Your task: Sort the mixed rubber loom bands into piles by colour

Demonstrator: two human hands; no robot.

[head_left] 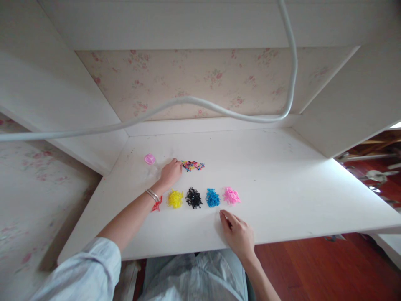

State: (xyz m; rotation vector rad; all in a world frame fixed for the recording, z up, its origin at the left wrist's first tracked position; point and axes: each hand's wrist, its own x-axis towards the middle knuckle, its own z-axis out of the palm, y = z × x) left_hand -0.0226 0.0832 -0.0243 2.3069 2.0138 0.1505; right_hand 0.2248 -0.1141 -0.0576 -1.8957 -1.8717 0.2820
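We have our left hand [171, 172] stretched over the smooth white tabletop [282, 184], fingers drawn together and bent downward, the tips at the near-left end of a small heap of thin, multicoloured, rubbery-looking loops [194, 166]; we cannot tell whether the fingers pinch one. Beyond that hand to its left lies a small, round, pale-pink object [150, 159]. Under our left wrist, which wears silver-coloured metal bangles [153, 195], a pile of red loops [158, 203] shows in part. From there toward our right hand [239, 235] runs a row of separate piles: bright yellow loops [175, 199], black loops [194, 198], blue loops [213, 197] and pink loops [232, 195]. Our right hand is loosely curled near the table's front edge, thumb and index finger close together, just on our side of the blue and pink piles; whether it holds anything, we cannot tell. Well beyond both hands, a thick white cable [194, 100] crosses our view.
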